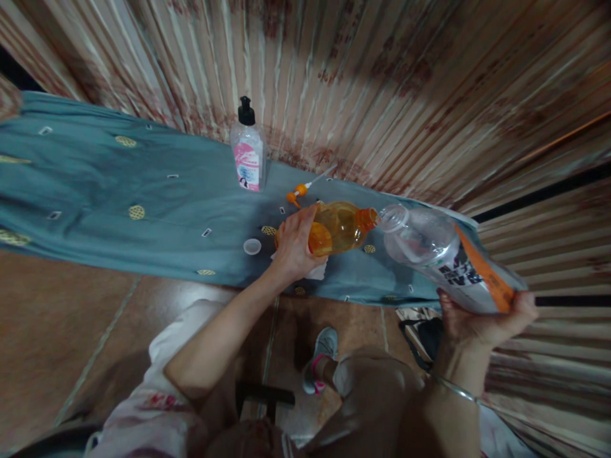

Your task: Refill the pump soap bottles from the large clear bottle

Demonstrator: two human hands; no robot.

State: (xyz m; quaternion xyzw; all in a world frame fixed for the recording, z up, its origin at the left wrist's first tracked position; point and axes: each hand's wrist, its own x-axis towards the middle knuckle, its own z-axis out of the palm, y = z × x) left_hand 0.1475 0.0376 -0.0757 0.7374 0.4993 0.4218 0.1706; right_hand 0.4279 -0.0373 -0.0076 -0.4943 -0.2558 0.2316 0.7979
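- Pleated curtain (296,76) spans the head view from ten to four o'clock, behind a cloth-covered desk (176,210).
- Left hand (296,245): fingers wrapped round an orange bottle (341,222) near centre, its neck tilted towards three o'clock.
- Right hand (482,321), at four o'clock: fingers grasping the base end of a clear bottle (424,232), mouth towards nine o'clock.
- Both bottles are held far from their necks, so the mouths could slip out of line and any liquid spill on the desk; squeezing might buckle the clear bottle.
- Blur hides whether the mouths touch, or how much either bottle contains.
- Twelve o'clock of the left hand lies an orange pump (300,190); at nine, a white cap (252,246).
- Eleven o'clock: a pink-labelled pump bottle (248,159), upright, black-topped.
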